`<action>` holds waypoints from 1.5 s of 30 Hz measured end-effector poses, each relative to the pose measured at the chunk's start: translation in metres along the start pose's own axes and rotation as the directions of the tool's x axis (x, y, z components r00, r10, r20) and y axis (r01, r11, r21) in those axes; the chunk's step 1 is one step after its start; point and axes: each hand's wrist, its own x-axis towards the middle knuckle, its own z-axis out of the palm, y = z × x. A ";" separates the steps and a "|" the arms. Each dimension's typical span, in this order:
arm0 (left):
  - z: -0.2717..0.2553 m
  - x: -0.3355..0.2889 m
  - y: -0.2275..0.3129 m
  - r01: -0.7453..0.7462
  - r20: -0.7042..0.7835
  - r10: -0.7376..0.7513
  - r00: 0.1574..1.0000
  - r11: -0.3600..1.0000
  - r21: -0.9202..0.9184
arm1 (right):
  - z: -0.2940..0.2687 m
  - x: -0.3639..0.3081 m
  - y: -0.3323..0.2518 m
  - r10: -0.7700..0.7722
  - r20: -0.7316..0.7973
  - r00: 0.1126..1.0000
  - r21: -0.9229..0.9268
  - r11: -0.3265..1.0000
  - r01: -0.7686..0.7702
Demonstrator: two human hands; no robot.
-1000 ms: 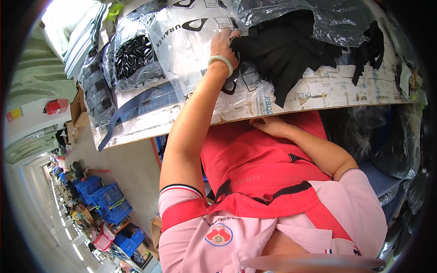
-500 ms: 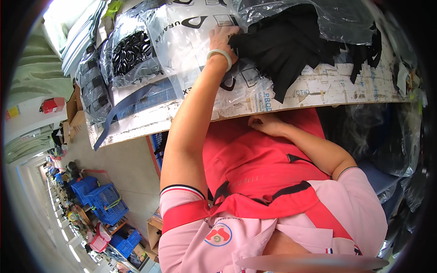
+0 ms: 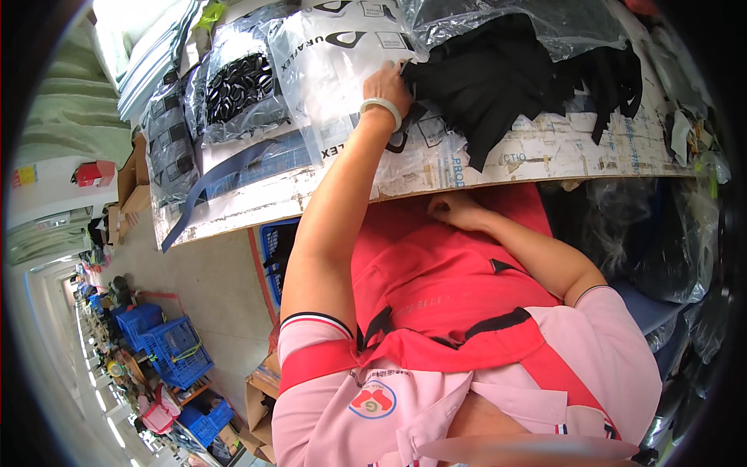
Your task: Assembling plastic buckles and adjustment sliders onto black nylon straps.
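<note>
My left hand [image 3: 388, 91], with a pale bangle at the wrist, reaches over the table. Its fingers are curled in at the left end of a heap of black fabric strips [image 3: 498, 74], closed on the edge of them. Beneath and beside that hand lies a clear printed plastic bag [image 3: 311, 86]. Close to my red apron [image 3: 443, 272], just below the table's front edge, my right hand [image 3: 457, 211] is closed with bent fingers. Whatever it may hold is too small or hidden to make out.
The table [image 3: 560, 152] has a worn white top. Toward its left lie a bag of small black-and-white parts [image 3: 237, 87] and a dark blue strap [image 3: 210, 183] hanging over the edge. Blue crates [image 3: 177, 350] and a cardboard box [image 3: 261, 409] stand on the floor at left.
My left hand has gone from spread fingers on the plastic bag to curled fingers at the strips, shifting slightly right and nearer. The right hand stays nearly in place.
</note>
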 end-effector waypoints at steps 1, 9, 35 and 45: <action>0.001 -0.002 -0.002 -0.005 -0.041 0.006 0.999 1.000 0.014 | -0.001 0.000 -0.004 -0.007 0.002 1.000 -0.003 1.000 0.007; -0.023 -0.008 -0.008 0.202 0.026 -0.201 0.979 0.959 -0.201 | -0.001 -0.006 -0.009 0.051 0.012 0.999 0.037 0.998 -0.051; -0.059 -0.065 -0.002 0.227 0.385 -0.084 0.919 0.911 -0.345 | -0.002 -0.015 -0.010 -0.058 -0.063 0.996 -0.065 0.996 0.054; -0.113 -0.124 0.015 0.334 0.270 -0.373 0.888 0.120 -0.935 | -0.022 -0.059 -0.112 -0.056 -0.278 0.959 0.444 0.877 0.180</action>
